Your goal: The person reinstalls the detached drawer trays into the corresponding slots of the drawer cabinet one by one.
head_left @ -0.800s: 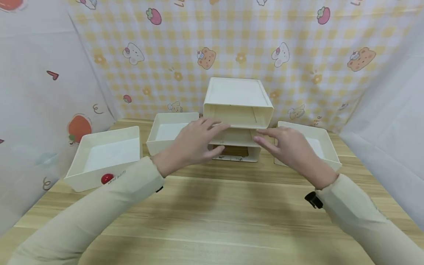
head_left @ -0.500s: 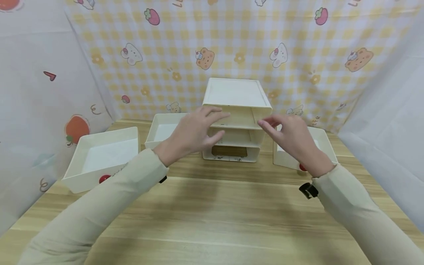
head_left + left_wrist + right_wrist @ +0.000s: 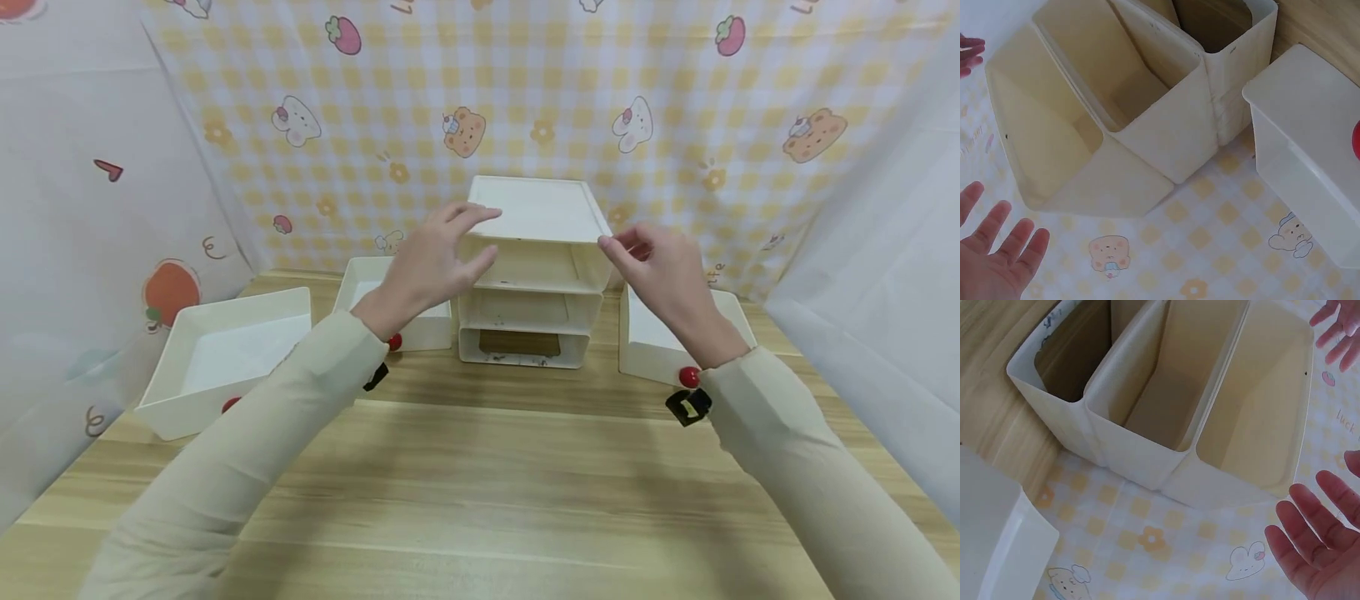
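A cream three-tier drawer cabinet (image 3: 540,212) stands at the back of the table, its stacked slots facing me with no drawers in them. My left hand (image 3: 431,262) is raised at the cabinet's upper left, fingers spread; the left wrist view shows a gap between those fingers (image 3: 1017,240) and the cabinet wall. At the upper right front corner is my right hand (image 3: 663,275). In the right wrist view its fingers (image 3: 1300,528) are loosely extended, apart from the cabinet's side, holding nothing. The thumb is hidden there.
Three cream drawers with red round knobs lie on the wooden table (image 3: 480,483): one far left (image 3: 183,408), one left of the cabinet (image 3: 427,329), one to its right (image 3: 652,354). A patterned cloth (image 3: 540,83) hangs behind.
Both hands have risen from the middle slots to the cabinet's top level. The left has shifted slightly left. The drawers and cabinet stay in place.
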Demonstrator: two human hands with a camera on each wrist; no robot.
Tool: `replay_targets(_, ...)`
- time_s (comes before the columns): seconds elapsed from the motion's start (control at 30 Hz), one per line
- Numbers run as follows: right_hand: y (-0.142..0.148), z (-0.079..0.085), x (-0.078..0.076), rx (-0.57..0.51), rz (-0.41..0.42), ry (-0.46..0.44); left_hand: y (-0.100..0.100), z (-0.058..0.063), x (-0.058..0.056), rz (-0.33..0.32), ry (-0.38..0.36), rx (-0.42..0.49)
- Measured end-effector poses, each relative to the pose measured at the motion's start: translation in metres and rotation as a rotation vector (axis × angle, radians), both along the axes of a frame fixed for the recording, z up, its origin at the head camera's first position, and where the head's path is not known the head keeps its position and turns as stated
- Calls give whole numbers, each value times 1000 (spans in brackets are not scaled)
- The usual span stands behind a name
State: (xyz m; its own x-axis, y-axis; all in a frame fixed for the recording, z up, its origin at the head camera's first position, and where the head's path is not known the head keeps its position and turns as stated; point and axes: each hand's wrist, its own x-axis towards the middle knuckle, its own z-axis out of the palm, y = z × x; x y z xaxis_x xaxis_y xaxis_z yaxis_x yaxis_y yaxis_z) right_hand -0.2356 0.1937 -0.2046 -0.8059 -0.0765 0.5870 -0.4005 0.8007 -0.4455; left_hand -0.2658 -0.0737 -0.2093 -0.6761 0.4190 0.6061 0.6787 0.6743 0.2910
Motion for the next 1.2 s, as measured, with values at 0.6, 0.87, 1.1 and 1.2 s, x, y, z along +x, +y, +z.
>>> replay_targets(0.6,-1,-1,-27,-179,-69,-156,-2,3,-34,141,-336,222)
replay_targets(0.87,1,-3,-34,-213,-109,-248,-3,-1,-50,189,-577,397)
replay_targets(1.1,4,-5,-42,-360,-98,-345,-5,-3,-53,119,-730,550)
replay_targets(1.2,4,-7,-44,-433,-75,-376,-5,-4,-54,103,-779,586)
